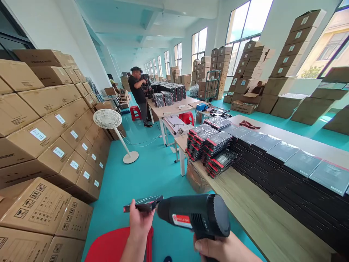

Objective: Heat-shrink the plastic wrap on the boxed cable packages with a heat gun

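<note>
At the lower centre, my left hand (140,218) grips a flat black package (144,204) with red edges and a shiny top, held nearly level. My right hand (215,247) is wrapped round the handle of a dark green heat gun (193,214) with a red and white label. The gun's nozzle points left, close to the package's right end; whether they touch I cannot tell. To the right, piles of red-and-black wrapped packages (218,140) lie on a wooden table (237,189), beside long rows of black packages with clear tops (302,163).
Cartons (54,127) are stacked high along the left. A white fan (107,119) stands on the floor ahead, and a red stool (109,247) is below my left arm. Farther off, a person (139,94) stands at another table (185,105). More cartons (291,54) line the windows.
</note>
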### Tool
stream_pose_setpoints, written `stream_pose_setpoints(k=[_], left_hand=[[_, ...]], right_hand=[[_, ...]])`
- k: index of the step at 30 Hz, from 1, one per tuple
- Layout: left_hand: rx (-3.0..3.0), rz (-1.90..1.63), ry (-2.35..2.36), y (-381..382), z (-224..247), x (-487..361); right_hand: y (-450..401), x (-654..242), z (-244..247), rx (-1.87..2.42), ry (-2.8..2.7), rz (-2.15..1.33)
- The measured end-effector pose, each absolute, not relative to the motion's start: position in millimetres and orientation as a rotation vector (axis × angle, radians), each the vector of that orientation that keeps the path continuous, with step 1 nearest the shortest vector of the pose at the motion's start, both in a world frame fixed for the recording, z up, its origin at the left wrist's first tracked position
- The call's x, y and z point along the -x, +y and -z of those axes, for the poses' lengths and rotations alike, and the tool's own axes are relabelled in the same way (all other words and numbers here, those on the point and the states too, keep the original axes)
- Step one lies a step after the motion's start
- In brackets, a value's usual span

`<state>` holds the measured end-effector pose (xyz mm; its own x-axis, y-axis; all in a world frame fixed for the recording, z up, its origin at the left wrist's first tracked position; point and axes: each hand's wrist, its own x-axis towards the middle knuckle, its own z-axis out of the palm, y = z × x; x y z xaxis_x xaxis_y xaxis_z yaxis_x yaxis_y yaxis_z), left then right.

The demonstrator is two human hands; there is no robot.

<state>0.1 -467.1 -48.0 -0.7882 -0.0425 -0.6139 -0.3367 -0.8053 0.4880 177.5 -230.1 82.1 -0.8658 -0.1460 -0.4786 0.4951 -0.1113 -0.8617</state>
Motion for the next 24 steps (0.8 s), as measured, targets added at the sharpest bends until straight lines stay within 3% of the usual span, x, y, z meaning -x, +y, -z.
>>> stream_pose_setpoints(k=[11, 24], left_hand=[[1.015, -2.710, 0.973, -454.9, 27.2, -6.5], [0.973, -2.806, 0.857, -454.9, 23.6, -6.1]], right_hand=[[-224.0, -164.3, -79.7, -0.307, 1.757, 2.123], [-212.8, -178.9, -66.5, -0.546, 1.491, 2.361]])
